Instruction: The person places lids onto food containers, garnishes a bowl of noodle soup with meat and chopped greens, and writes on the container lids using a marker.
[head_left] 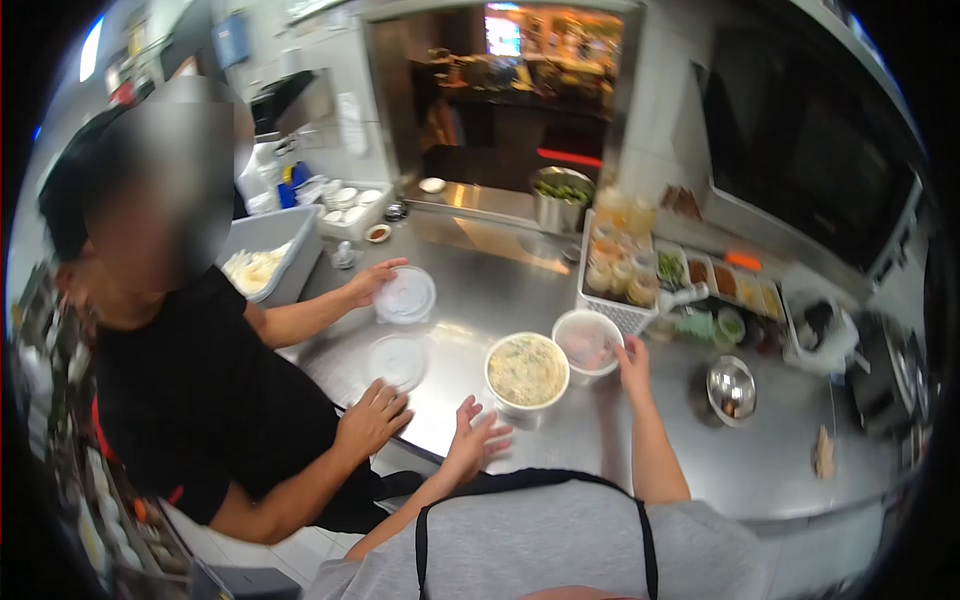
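A round white tub (527,406) filled with a pale, creamy mixture with greenish flecks stands on the steel counter in front of me. My left hand (476,438) is just left of it, fingers spread, with nothing in it. Beside it, slightly farther back, is a second white tub (572,322) with something pinkish low inside. My right hand (631,362) grips that tub's right rim, its fingertips partly hidden. To the left a co-worker's hand (372,283) holds a clear round lid (405,295). Another translucent lid (396,362) lies near the co-worker's other hand (375,418).
Sauce bottles fill a white basket (625,316) at the back right, beside small ingredient trays (722,280). A metal bowl (731,388) sits on the right. A pot of greens (562,205) stands by the window. A grey bin (300,262) holds pale food at left.
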